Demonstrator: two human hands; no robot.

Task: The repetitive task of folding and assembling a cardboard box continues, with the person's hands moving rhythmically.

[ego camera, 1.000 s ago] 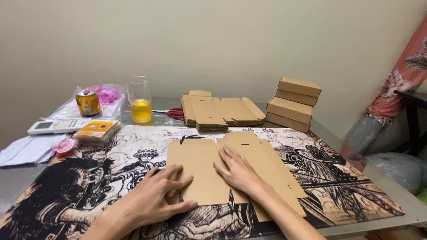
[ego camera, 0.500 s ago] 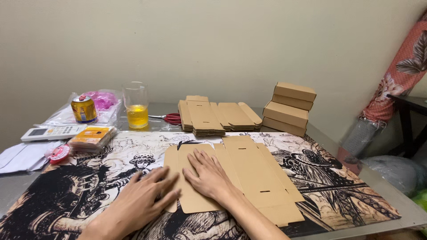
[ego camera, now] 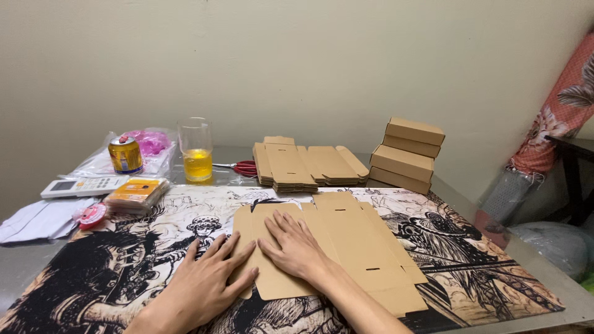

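On an illustrated table mat, both hands press flat cardboard.

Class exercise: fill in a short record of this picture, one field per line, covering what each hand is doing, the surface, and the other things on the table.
Left hand: left hand flat, fingers on the left edge of the flat cardboard blank
Right hand: right hand pressed flat on the blank
Surface: table with a black-and-white printed mat
Behind: stack of flat blanks, stack of folded boxes, red scissors
Left side: glass of yellow drink, can, remote control
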